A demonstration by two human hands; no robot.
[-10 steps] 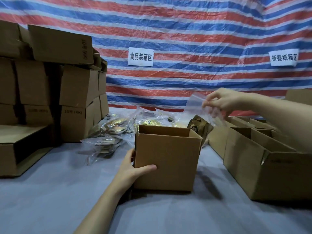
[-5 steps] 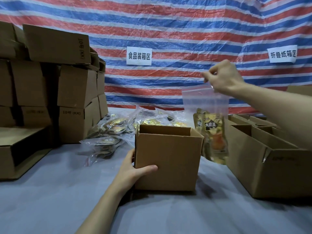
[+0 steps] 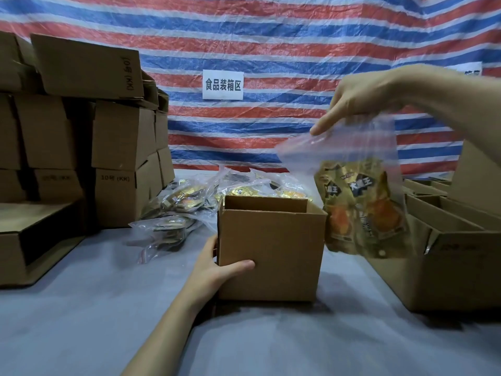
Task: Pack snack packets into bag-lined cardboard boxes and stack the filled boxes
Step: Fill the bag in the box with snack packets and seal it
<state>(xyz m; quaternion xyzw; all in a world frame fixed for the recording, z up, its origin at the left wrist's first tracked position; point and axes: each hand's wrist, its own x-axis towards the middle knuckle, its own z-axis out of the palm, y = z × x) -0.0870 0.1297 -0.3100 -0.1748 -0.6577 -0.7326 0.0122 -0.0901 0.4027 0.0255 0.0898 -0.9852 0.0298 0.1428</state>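
Observation:
An open cardboard box stands in the middle of the grey table, its inside hidden from here. My left hand grips its near left corner, thumb on the front face. My right hand is raised to the right of the box and pinches the top of a clear plastic bag holding gold snack packets. The bag hangs just right of the box and above the table. More bagged snack packets lie in a heap behind and left of the box.
Closed cardboard boxes are stacked at the left, with an open flat one in front. Open boxes crowd the right side. A striped tarp with a white sign hangs behind the table.
My right hand lifted the bag of snack packets from behind the box, up and toward me, to hang beside the box's right side. My left hand stayed on the box.

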